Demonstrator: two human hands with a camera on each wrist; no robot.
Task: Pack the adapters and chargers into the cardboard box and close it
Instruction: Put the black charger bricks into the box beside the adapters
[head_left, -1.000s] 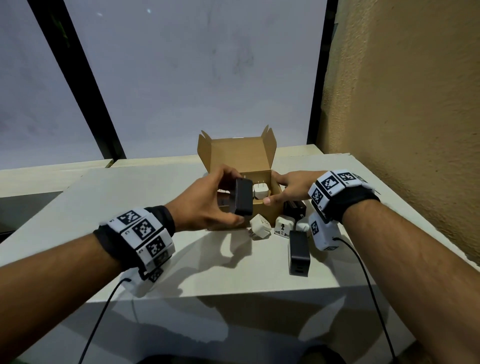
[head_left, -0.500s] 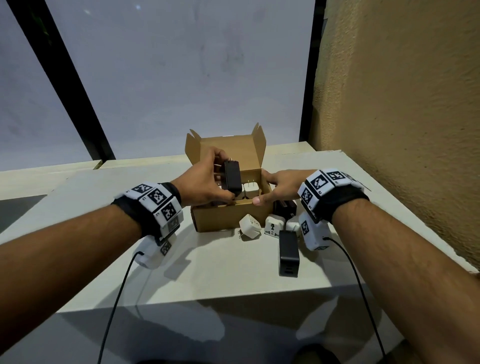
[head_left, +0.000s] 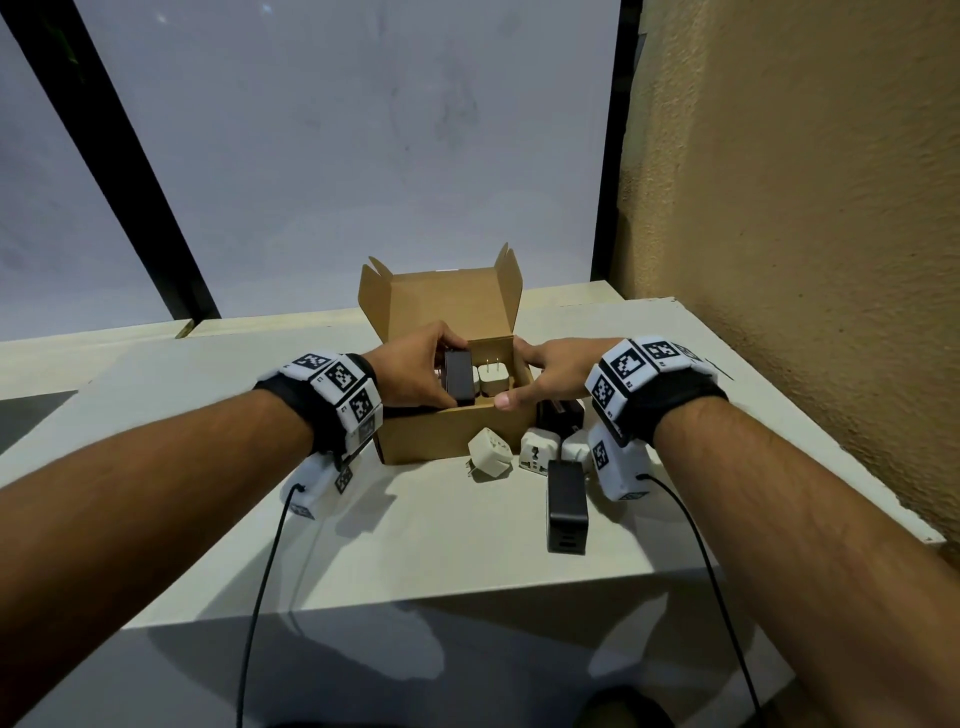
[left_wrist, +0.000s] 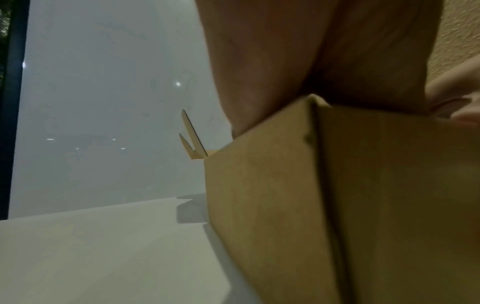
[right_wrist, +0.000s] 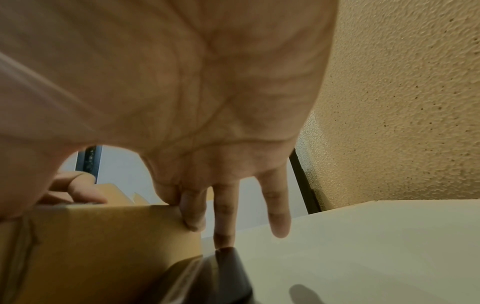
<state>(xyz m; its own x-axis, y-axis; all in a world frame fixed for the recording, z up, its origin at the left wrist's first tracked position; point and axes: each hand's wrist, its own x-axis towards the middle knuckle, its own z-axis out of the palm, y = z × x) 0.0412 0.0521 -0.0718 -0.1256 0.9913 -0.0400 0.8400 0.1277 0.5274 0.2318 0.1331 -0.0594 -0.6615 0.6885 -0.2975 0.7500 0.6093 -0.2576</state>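
The open cardboard box (head_left: 447, 434) stands mid-table with its lid flap upright. My left hand (head_left: 449, 375) grips a black charger (head_left: 461, 382) upright inside the box, next to a white charger (head_left: 492, 378) whose prongs point up. My right hand (head_left: 530, 371) holds the box's front right corner, thumb on the front rim and fingers (right_wrist: 193, 216) along the right wall. In the left wrist view only my palm (left_wrist: 311, 51) shows above the box (left_wrist: 337, 205). The right wrist view shows the box (right_wrist: 103, 236) from the side.
Before the box lie two white adapters (head_left: 488, 451) (head_left: 539, 451), a third white piece (head_left: 574, 447) and a long black charger (head_left: 567, 506). Another black charger (head_left: 558, 415) (right_wrist: 207, 277) sits beside the box under my right wrist. A textured wall (head_left: 779, 260) borders the table (head_left: 415, 545) on the right.
My left hand has carried the black charger from in front of the box over its rim and down inside, beside the white charger. The right hand has stayed on the box's corner.
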